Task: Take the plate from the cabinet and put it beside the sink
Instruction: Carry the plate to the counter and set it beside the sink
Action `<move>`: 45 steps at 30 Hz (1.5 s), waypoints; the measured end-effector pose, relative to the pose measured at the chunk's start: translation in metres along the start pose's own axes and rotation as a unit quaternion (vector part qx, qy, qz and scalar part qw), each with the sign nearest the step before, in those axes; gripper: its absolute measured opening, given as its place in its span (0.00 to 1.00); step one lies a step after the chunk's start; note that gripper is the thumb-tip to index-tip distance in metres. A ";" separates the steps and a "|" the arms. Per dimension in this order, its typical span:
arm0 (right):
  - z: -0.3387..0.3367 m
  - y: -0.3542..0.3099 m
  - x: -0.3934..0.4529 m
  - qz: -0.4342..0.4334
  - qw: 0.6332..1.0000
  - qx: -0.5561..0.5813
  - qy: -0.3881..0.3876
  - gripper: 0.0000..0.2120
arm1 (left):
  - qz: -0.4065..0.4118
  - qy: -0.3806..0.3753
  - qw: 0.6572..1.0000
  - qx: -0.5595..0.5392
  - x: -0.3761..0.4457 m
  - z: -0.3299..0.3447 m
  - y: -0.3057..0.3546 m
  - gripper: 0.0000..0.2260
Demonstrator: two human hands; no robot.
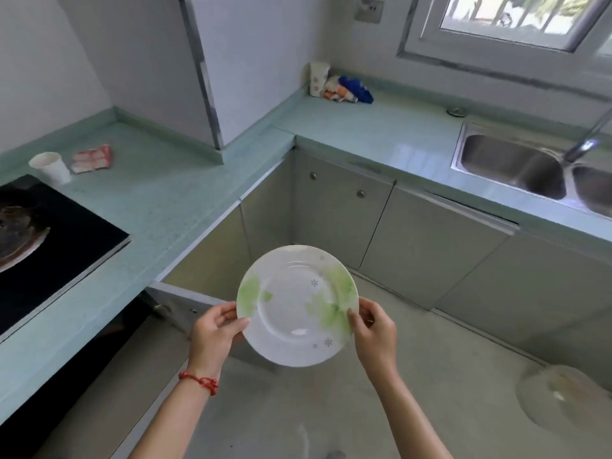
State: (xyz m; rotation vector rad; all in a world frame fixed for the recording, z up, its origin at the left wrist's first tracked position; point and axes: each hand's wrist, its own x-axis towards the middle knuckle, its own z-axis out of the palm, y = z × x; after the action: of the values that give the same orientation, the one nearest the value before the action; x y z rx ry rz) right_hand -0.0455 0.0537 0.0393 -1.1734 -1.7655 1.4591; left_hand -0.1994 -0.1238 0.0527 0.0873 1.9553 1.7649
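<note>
The plate (297, 306) is round, glossy and white, with soft green leaf patches and a few small grey star-like flowers on its wide rim. It is in the air above the pale floor (430, 376), in front of the lower cabinet doors, and it is tilted a little toward the camera. The left hand (213, 332) grips the left edge; its fingers (238, 324) are closed on the rim, with the thumb on top. The right hand (376, 329) grips the right edge in the same way. A thin red string bracelet (199, 380) goes around the left wrist.

The tabletop (172, 200) is smooth and light green with fine speckles, and it makes an L shape around the corner. The sink (516, 167) is shiny steel with two basins and sits in the tabletop at the right, well apart from the plate. A curved metal tap (586, 140) bends over it. At the left there is a flat black glass stove (59, 233), a white paper cup (51, 167) and a small red and white packet (91, 159). In the far corner stand another cup (318, 77) with faint dots and a blue crumpled cloth (356, 89). The writing on the packets is too blurred to read. The cabinet doors (344, 210) are plain beige with small round metal knobs.
</note>
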 end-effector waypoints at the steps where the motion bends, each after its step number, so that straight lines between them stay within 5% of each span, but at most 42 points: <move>1: -0.012 0.002 0.008 0.000 1.000 0.002 0.009 0.07 | 0.004 -0.008 1.000 0.001 0.002 0.016 0.002 0.12; 17: -0.151 0.023 0.109 0.042 0.991 0.033 0.122 0.08 | -0.012 -0.122 0.992 0.001 0.037 0.217 0.030 0.12; 45: -0.131 -0.015 0.373 0.062 0.984 0.005 0.165 0.08 | -0.012 -0.164 0.986 0.023 0.276 0.376 0.107 0.13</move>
State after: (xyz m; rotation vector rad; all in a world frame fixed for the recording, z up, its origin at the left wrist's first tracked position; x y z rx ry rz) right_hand -0.1099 0.4437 0.0470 -1.4482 -1.4811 1.2525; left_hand -0.3192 0.3391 0.0534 0.3460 1.7490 1.5758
